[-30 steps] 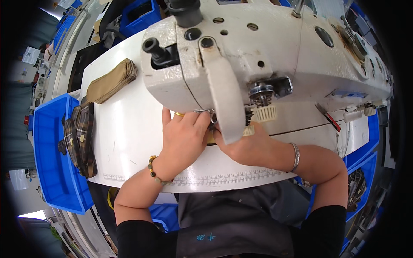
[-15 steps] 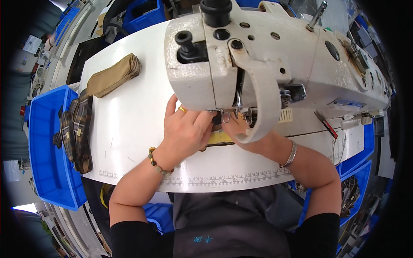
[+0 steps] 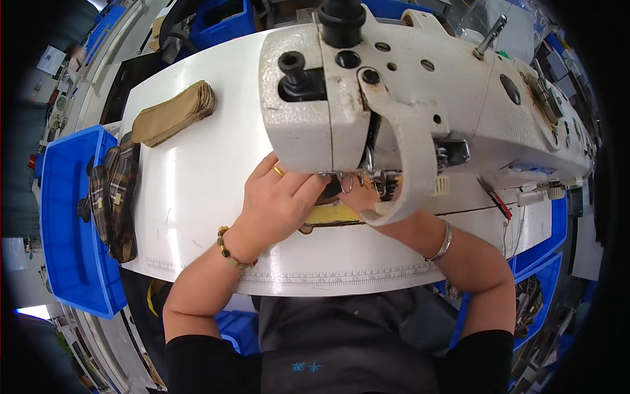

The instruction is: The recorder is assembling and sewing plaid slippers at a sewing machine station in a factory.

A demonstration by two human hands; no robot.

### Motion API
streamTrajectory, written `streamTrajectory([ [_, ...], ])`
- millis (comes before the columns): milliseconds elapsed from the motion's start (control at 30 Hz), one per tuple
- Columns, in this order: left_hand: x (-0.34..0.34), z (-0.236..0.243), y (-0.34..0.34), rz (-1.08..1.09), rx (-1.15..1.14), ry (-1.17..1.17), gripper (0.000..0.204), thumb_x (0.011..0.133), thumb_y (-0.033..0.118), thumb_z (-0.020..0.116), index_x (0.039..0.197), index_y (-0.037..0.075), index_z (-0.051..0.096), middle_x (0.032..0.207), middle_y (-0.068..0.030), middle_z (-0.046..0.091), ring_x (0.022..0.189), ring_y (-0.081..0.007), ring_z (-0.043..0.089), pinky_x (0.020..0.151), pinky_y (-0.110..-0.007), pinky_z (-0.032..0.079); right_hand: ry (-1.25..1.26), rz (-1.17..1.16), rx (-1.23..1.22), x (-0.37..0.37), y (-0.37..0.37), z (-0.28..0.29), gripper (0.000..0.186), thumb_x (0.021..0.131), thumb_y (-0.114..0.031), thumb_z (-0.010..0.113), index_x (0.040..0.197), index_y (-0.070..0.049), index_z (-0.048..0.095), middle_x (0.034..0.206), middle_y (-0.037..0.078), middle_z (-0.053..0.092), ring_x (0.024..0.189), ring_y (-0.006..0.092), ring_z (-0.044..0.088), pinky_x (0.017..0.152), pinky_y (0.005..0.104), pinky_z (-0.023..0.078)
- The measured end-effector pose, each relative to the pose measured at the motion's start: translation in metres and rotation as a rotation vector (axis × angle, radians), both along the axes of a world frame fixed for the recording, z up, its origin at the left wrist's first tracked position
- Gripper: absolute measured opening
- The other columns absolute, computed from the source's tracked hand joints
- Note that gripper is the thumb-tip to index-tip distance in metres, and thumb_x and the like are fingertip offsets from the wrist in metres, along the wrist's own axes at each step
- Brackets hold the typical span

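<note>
Under the head of a white sewing machine [image 3: 295,134], both my hands hold a small fabric piece with a yellow strip [image 3: 333,215] and a dark part near the needle. My left hand [image 3: 279,200] lies on its left side, fingers bent and closed on it, fingertips partly under the machine head. From the right, my right hand [image 3: 355,197] reaches in with its fingers closed at the dark part. The machine's curved white lever [image 3: 420,164] hides much of that hand. A brown rounded end [image 3: 306,229] shows below my left fingers.
A stack of tan fabric pieces [image 3: 174,113] lies at the table's far left. Plaid fabric pieces [image 3: 118,203] hang over the rim of a blue bin [image 3: 75,230]. Red-handled snips [image 3: 495,199] lie right of the machine. A printed ruler [image 3: 315,279] runs along the near edge.
The whole view has shifted slightly, with the machine farther right in the picture. Slightly more of the yellow strip shows between my hands. Both hands keep nearly the same place at the needle.
</note>
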State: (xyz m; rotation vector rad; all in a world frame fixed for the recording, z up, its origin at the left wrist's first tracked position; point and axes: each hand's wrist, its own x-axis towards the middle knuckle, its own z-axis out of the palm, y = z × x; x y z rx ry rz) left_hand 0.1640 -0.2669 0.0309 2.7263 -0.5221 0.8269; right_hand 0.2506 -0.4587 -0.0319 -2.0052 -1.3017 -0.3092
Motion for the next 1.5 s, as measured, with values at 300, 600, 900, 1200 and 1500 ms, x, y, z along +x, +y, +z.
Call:
streamTrajectory([
  [300, 0.000, -0.015, 0.000, -0.088, 0.014, -0.166, 0.011, 0.067, 0.013, 0.068, 0.075, 0.014, 0.061, 0.075, 0.0018, 0.056, 0.075, -0.0142, 0.061, 0.083, -0.035, 0.051, -0.140, 0.002, -0.050, -0.001, -0.001, 0.019, 0.011, 0.069, -0.014, 0.077, 0.077, -0.012, 0.070, 0.075, 0.002, 0.069, 0.064, 0.0241, 0.067, 0.055, 0.0370, 0.052],
  [600, 0.000, -0.004, 0.006, -0.072, -0.023, -0.111, 0.021, 0.060, 0.014, 0.074, 0.080, 0.013, 0.066, 0.085, 0.0010, 0.063, 0.078, -0.0177, 0.063, 0.076, -0.033, 0.052, 0.008, 0.003, 0.097, -0.001, 0.004, 0.011, 0.007, 0.074, -0.018, 0.076, 0.077, -0.013, 0.072, 0.074, 0.003, 0.068, 0.060, 0.0247, 0.066, 0.051, 0.0363, 0.050],
  [900, -0.010, 0.024, 0.003, -0.021, -0.108, 0.200, 0.018, 0.071, 0.019, 0.077, 0.086, 0.013, 0.070, 0.095, -0.0020, 0.068, 0.084, -0.0227, 0.063, 0.086, -0.040, 0.046, -0.029, 0.047, 0.116, 0.003, 0.001, -0.015, 0.017, 0.073, -0.019, 0.079, 0.087, -0.009, 0.074, 0.078, 0.007, 0.071, 0.064, 0.0263, 0.068, 0.054, 0.0373, 0.053],
  [1200, -0.006, 0.004, 0.009, -0.017, -0.214, 0.430, 0.021, 0.082, 0.024, 0.075, 0.099, 0.013, 0.075, 0.089, -0.0017, 0.071, 0.088, -0.0231, 0.061, 0.082, -0.039, 0.037, 0.016, 0.058, 0.110, -0.005, 0.002, 0.012, 0.018, 0.075, -0.016, 0.078, 0.087, -0.005, 0.073, 0.074, 0.012, 0.070, 0.062, 0.0311, 0.067, 0.056, 0.0390, 0.054],
  [1500, 0.004, 0.008, 0.018, -0.050, -0.199, 0.501, 0.021, 0.073, 0.020, 0.079, 0.093, 0.012, 0.076, 0.093, -0.0048, 0.071, 0.098, -0.0278, 0.063, 0.092, -0.043, 0.042, -0.263, 0.140, -0.129, -0.025, -0.012, 0.025, 0.023, 0.072, -0.010, 0.067, 0.094, -0.003, 0.071, 0.061, 0.008, 0.061, 0.048, 0.0215, 0.059, 0.043, 0.0355, 0.046],
])
